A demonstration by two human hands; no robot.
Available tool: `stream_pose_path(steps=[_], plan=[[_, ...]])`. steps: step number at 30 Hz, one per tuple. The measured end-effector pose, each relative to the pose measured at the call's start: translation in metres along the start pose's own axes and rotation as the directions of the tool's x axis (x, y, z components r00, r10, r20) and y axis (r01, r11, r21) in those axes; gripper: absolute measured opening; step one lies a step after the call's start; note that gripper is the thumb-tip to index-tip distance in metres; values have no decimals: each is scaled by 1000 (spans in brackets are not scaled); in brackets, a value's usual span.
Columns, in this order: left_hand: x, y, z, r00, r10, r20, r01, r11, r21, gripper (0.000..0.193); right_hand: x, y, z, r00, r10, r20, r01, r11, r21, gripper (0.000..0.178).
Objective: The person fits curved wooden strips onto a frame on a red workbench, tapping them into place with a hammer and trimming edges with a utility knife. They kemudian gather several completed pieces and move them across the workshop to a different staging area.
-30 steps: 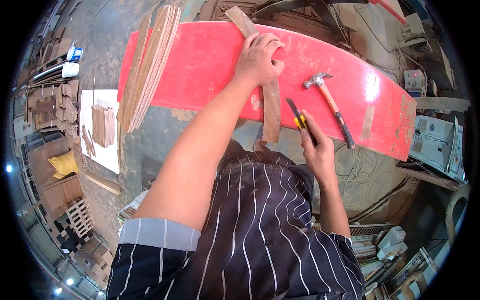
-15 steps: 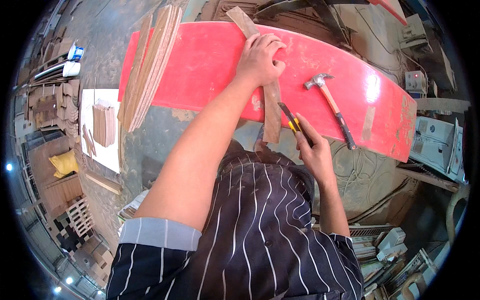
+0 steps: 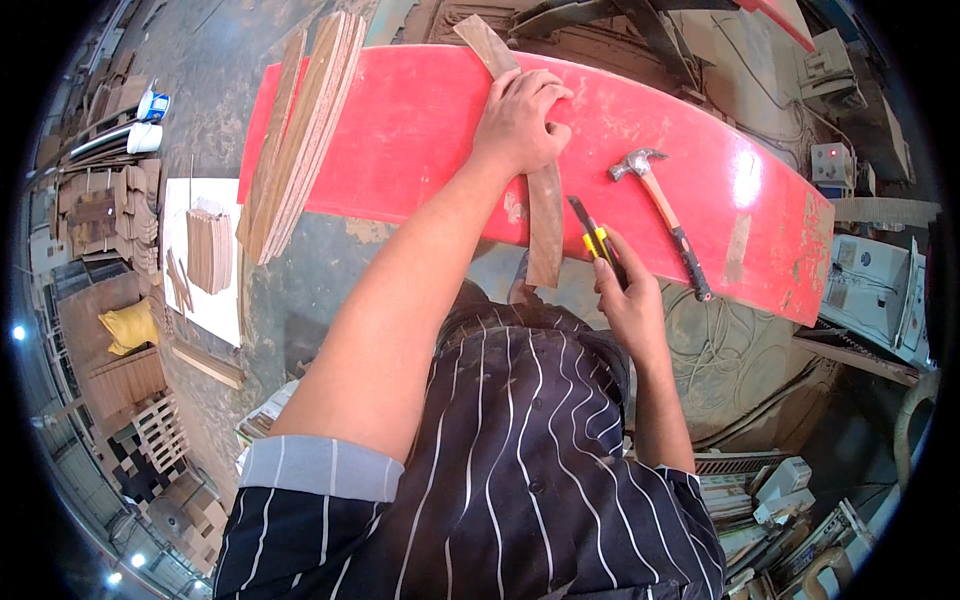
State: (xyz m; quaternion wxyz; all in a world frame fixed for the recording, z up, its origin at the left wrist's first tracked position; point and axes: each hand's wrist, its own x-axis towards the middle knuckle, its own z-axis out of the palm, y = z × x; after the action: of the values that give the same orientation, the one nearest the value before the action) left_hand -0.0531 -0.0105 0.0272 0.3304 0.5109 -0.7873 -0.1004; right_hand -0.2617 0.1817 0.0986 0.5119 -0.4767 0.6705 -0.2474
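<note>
A curved wooden strip [image 3: 544, 225] lies across the red tabletop [image 3: 420, 110], with both ends reaching past its edges. My left hand [image 3: 520, 122] is closed over the strip's middle and presses it against the table, hiding that part. In my right hand [image 3: 632, 305] is a yellow and black utility knife [image 3: 598, 240], its dark blade pointing up and leftward. The blade is apart from the strip, a little to its right. Farther right on the table rests a claw hammer [image 3: 662, 200] with a wood-coloured and black handle.
Several long wooden strips [image 3: 310, 130] are stacked across the table's left end. On the floor at left, a white board [image 3: 205, 310] carries more wooden pieces [image 3: 208, 250]. Cables [image 3: 715, 350] lie coiled below the table's right part. A grey machine [image 3: 880, 290] stands at right.
The knife has moved slightly right, away from the strip, and its blade has tipped a little more upright. My left hand and the strip have stayed in place.
</note>
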Motion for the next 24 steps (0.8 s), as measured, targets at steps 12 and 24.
stream_pose_path(steps=[12,24], plan=[[1,1,-3,1000,-17,19,18,1000,-9,41,51,25,-77,776,-472,-417,78,729,-680,50],[0,1,-2,1000,-14,8,14,1000,-9,41,50,54,-53,745,-537,-396,108,683,-723,45]])
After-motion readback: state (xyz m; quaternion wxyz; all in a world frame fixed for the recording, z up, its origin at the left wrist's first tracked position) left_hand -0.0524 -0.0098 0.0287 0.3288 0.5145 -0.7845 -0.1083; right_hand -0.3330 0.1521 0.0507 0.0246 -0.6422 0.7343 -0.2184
